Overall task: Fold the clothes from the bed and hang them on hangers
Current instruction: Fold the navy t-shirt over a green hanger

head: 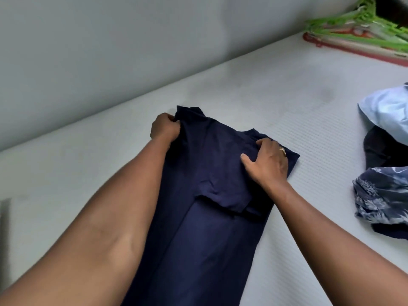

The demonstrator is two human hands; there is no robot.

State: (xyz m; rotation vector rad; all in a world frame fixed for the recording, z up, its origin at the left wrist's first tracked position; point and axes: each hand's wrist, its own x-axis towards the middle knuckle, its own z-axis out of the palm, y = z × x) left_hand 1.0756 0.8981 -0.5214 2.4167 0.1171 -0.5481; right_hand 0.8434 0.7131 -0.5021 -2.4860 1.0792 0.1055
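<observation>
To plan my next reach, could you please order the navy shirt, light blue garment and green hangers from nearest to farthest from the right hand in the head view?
1. Navy shirt: gripped by the right hand.
2. Light blue garment: to the right on the bed.
3. Green hangers: far right corner by the wall.

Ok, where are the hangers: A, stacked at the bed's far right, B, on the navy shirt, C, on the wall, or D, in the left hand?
A: the hangers lie stacked on the bed at its far right; the left hand and right hand are both on the shirt.
</observation>
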